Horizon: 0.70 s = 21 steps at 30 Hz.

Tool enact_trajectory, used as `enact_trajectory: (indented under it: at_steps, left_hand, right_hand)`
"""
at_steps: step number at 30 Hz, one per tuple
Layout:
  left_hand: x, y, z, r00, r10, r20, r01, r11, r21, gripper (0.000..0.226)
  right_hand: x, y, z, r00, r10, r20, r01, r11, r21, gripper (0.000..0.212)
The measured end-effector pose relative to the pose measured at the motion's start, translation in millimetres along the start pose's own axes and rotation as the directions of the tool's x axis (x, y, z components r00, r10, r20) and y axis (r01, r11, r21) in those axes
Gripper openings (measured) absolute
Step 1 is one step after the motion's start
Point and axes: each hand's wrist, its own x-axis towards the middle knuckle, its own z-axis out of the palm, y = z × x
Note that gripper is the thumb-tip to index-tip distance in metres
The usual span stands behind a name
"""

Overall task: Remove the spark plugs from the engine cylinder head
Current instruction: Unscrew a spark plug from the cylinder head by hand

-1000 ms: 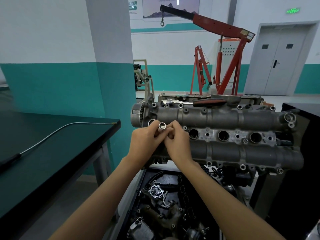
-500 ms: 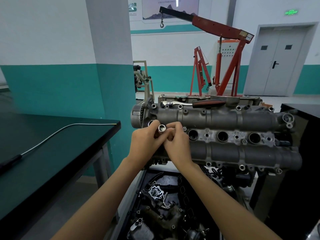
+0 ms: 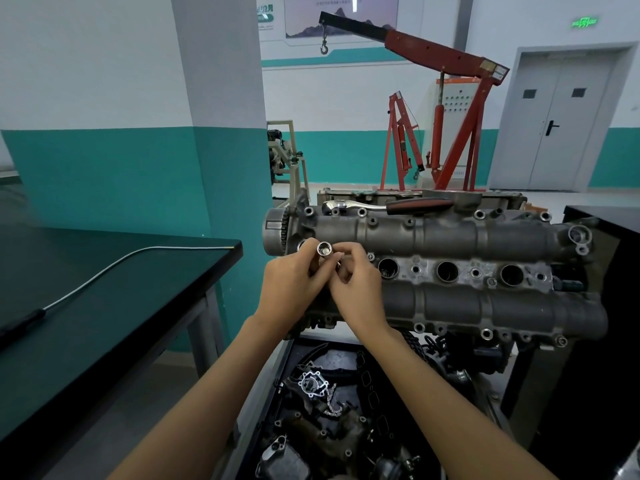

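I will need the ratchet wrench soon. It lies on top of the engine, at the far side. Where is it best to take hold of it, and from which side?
Probably grip the ratchet wrench by its thick dark handle, the right-hand end, coming from above with the right hand. It lies flat on the engine, handle clear, and its metal head points left.

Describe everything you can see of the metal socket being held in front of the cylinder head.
The socket is a short, shiny, chrome-looking metal cylinder whose round open end faces up toward the camera, showing a hollow interior. It is held above the left end of the cylinder head, near the leftmost plug hole. The left hand grips its body from the left, and the right hand pinches at its lower part. Its lower end is hidden by fingers.
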Motion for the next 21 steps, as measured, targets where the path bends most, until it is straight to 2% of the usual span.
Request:
enact_trajectory:
  at_steps: [2, 5, 7, 11, 14, 18, 21]
  left_hand:
    - [0.3, 0.0, 0.2, 1.000, -0.005, 0.005, 0.005, 1.000, 0.010, 0.030]
    - [-0.4, 1.3, -1.8, 1.000, 0.001, 0.031, -0.001, 1.000, 0.005, 0.029]
    - [-1.2, 2.9, -4.2, 0.999, 0.017, 0.041, -0.016, 1.000, -0.015, 0.025]
    - [-0.9, 4.0, -7.2, 0.997, 0.069, 0.044, -0.068, 0.997, -0.029, 0.032]
    - [-0.2, 1.9, -3.4, 1.000, 0.020, 0.023, -0.019, 1.000, -0.006, 0.030]
    - [1.3, 3.2, -0.2, 0.999, -0.031, 0.005, 0.031, 0.999, -0.015, 0.032]
    - [0.5, 3.4, -2.6, 0.999, -0.031, 0.035, 0.032, 0.999, -0.018, 0.030]
  right_hand:
    - [1.1, 0.0, 0.8, 0.999, 0.033, -0.006, -0.033, 0.999, 0.037, 0.017]
    - [-0.7, -0.3, -0.8, 1.000, 0.008, -0.014, -0.007, 0.999, 0.046, 0.030]
    - [-3.0, -0.3, -2.2, 1.000, -0.023, -0.005, 0.023, 0.999, 0.035, 0.028]
    - [-4.0, 0.1, -3.1, 0.997, -0.079, 0.009, 0.079, 0.997, 0.011, 0.018]
    - [-3.5, 0.9, -2.4, 0.995, -0.104, 0.008, 0.104, 0.994, -0.015, 0.015]
    - [-1.1, 2.3, 0.6, 0.999, -0.028, -0.019, 0.028, 0.999, 0.018, 0.012]
    - [-1.4, 2.5, 0.4, 0.999, 0.005, -0.041, -0.001, 0.996, 0.086, 0.027]
